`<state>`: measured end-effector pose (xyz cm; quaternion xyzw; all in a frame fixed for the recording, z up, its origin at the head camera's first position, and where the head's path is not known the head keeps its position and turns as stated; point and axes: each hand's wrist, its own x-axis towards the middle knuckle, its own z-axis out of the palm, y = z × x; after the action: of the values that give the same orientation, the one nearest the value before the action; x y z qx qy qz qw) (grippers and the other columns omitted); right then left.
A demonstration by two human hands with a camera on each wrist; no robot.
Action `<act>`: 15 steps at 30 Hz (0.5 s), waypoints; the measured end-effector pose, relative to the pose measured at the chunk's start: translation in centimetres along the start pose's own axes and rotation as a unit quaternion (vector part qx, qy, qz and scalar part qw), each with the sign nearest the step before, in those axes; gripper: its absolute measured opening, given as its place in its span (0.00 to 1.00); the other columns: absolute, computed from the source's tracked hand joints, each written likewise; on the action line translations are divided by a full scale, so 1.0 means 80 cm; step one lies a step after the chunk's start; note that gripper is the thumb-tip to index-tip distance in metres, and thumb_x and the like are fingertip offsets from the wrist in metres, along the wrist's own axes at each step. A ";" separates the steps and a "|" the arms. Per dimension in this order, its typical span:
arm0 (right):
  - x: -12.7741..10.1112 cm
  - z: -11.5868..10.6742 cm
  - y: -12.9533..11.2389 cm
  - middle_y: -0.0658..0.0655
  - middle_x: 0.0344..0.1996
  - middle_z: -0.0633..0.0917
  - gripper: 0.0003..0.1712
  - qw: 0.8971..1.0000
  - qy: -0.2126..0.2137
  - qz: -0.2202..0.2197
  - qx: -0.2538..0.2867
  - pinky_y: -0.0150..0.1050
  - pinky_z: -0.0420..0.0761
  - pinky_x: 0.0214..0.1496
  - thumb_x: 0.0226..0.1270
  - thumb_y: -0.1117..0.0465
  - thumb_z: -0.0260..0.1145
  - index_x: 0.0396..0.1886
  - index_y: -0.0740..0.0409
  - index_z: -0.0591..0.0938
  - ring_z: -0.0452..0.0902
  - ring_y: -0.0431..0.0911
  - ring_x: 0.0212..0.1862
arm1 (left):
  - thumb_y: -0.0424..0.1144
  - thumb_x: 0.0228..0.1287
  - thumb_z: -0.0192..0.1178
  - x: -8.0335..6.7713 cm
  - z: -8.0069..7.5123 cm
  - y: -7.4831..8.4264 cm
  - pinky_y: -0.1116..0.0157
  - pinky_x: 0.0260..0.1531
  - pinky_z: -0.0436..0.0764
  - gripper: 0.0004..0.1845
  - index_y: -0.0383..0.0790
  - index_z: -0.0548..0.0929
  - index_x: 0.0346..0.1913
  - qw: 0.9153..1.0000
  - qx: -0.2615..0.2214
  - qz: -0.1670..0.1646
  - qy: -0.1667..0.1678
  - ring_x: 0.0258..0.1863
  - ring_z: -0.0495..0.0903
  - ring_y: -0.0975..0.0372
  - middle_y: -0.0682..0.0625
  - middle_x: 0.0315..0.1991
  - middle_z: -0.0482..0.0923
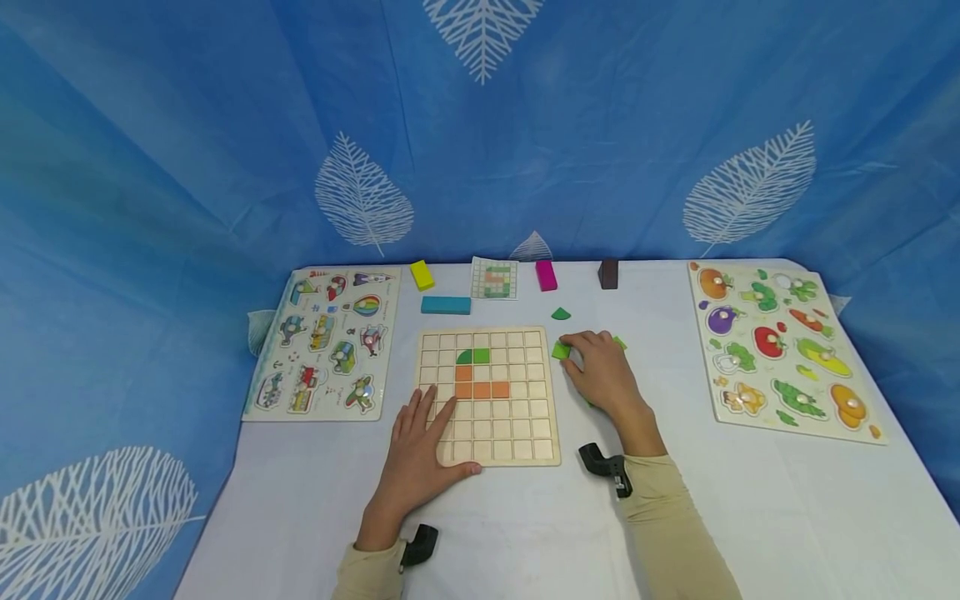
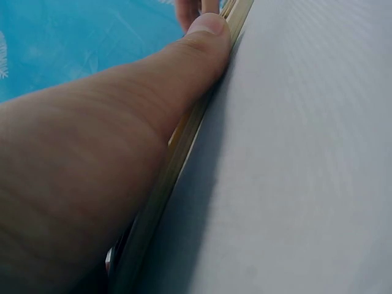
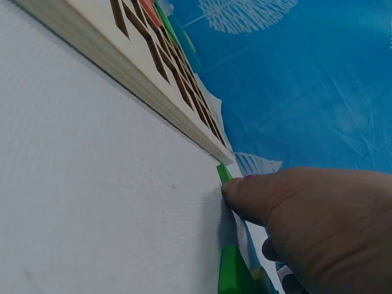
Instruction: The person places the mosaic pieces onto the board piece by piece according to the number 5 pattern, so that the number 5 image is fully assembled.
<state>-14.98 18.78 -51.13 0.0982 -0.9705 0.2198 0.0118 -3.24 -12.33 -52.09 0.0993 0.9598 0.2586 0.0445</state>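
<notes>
Left hand point(image 1: 420, 450) lies flat, fingers straight, on the near-left corner of the wooden grid board point(image 1: 517, 433), thumb along its near edge, apparently to steady it. Right hand point(image 1: 600, 371) rests just right of the board, fingertips curled onto a small green tile point(image 1: 560, 351); more green pieces lie under the palm. On the board: green and orange tiles already seated. White table point(image 1: 525, 533), blue leaf-print curtain point(image 1: 225, 167) behind.
</notes>
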 end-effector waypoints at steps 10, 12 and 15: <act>0.000 0.000 -0.003 0.63 0.59 0.83 0.23 1.000 0.000 0.014 -0.004 0.56 0.76 0.61 0.71 0.58 0.68 0.63 0.57 0.81 0.77 0.60 0.59 | 0.71 0.44 0.73 0.000 0.001 -0.002 0.38 0.77 0.49 0.59 0.50 0.64 0.79 1.000 -0.001 0.004 0.001 0.83 0.43 0.45 0.41 0.83 0.49; 0.000 -0.001 -0.004 0.64 0.59 0.84 0.23 1.000 -0.001 0.015 -0.005 0.56 0.76 0.62 0.72 0.58 0.68 0.63 0.58 0.82 0.77 0.60 0.59 | 0.71 0.44 0.73 0.000 0.001 -0.003 0.38 0.78 0.49 0.59 0.50 0.65 0.79 1.000 0.001 0.004 0.002 0.83 0.43 0.45 0.42 0.83 0.49; 0.000 -0.002 -0.005 0.64 0.57 0.85 0.22 1.000 0.001 0.017 -0.004 0.57 0.76 0.62 0.71 0.58 0.68 0.62 0.59 0.82 0.78 0.60 0.58 | 0.71 0.44 0.73 0.000 0.001 -0.003 0.38 0.78 0.49 0.59 0.50 0.65 0.79 1.000 0.002 0.004 0.002 0.83 0.43 0.45 0.42 0.83 0.49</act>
<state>-14.88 18.48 -50.79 0.0809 -0.9729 0.2162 0.0095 -3.28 -12.48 -52.29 0.1027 0.9599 0.2574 0.0414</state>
